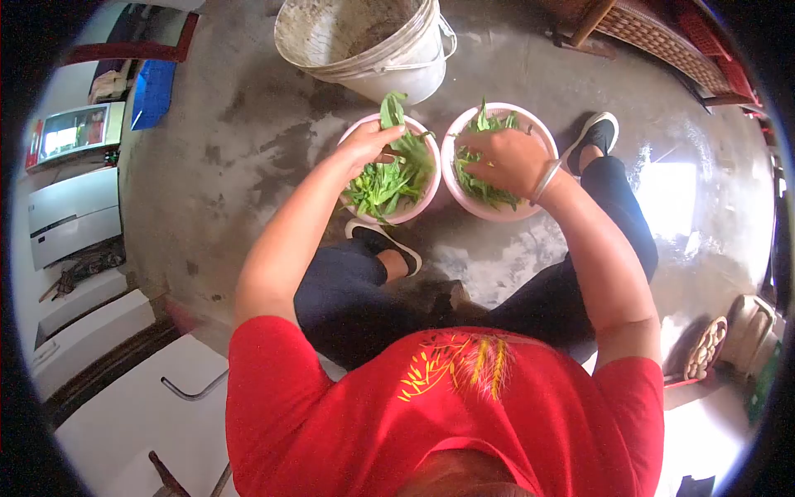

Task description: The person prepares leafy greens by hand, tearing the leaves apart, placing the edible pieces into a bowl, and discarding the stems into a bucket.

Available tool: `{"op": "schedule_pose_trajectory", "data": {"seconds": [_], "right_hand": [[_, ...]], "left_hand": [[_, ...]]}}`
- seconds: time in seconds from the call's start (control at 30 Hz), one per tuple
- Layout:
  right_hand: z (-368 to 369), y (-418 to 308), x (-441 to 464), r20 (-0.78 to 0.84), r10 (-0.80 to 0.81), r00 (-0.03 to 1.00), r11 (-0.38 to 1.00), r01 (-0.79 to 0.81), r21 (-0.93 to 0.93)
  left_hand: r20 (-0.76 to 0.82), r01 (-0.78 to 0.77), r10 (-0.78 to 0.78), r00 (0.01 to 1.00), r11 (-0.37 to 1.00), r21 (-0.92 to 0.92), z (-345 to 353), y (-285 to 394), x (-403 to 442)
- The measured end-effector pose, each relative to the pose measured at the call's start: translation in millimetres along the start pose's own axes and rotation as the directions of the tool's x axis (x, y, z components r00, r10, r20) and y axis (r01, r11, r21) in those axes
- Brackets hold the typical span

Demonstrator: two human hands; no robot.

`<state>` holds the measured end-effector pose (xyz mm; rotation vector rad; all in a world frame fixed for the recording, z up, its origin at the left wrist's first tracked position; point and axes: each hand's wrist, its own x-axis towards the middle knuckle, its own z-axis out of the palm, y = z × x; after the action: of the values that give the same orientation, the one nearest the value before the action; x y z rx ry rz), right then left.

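Observation:
My left hand [370, 146] is closed around a few stems of leafy greens [406, 151], above the left pink basket [432, 186]. More cut greens lie inside that basket. At the right pink basket [542, 126], my right hand [507, 161] reaches in from the right, a bracelet on its wrist. Its fingers curl down onto the leafy greens [490, 121] there; the fingertips are partly hidden among the leaves. Both baskets stand side by side on the floor between my feet.
A large, stained white bucket [397, 73] with a wire handle stands just beyond the baskets. The concrete floor [224, 157] looks wet in patches. Woven furniture [662, 45] is at the upper right, a blue bin [153, 94] at the upper left. My shoes [598, 132] flank the baskets.

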<state>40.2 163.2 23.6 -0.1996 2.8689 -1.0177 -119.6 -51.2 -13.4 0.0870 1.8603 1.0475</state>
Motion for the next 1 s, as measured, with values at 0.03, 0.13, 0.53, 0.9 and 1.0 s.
{"op": "schedule_pose_trajectory", "data": {"seconds": [0.03,0.13,0.53,0.9,1.0], "right_hand": [[3.2,-3.1,0.5,-0.061,-0.039,0.997,0.995,0.045,0.087],[2.7,-15.3,1.5,-0.128,-0.064,0.99,0.965,0.094,0.246],[10.9,-9.7,2.6,-0.051,0.05,0.997,0.658,0.006,0.753],[0.1,-13.5,14.1,0.048,0.237,0.97,0.487,-0.161,0.858],[2.3,-18.5,13.6,0.052,0.246,0.968,0.466,-0.165,0.869]], "left_hand": [[-0.028,-0.038,0.037,0.999,0.997,-0.07,5.7,12.1,-16.1],[-0.047,-0.163,0.157,0.987,0.966,-0.199,22.0,37.2,-61.1],[-0.08,-0.348,0.379,0.922,0.716,-0.605,59.5,31.3,-77.9],[-0.236,-0.616,0.611,0.756,0.785,0.061,68.3,27.8,-72.1],[-0.182,-0.561,0.551,0.814,0.828,-0.005,62.8,27.4,-71.3]]}}
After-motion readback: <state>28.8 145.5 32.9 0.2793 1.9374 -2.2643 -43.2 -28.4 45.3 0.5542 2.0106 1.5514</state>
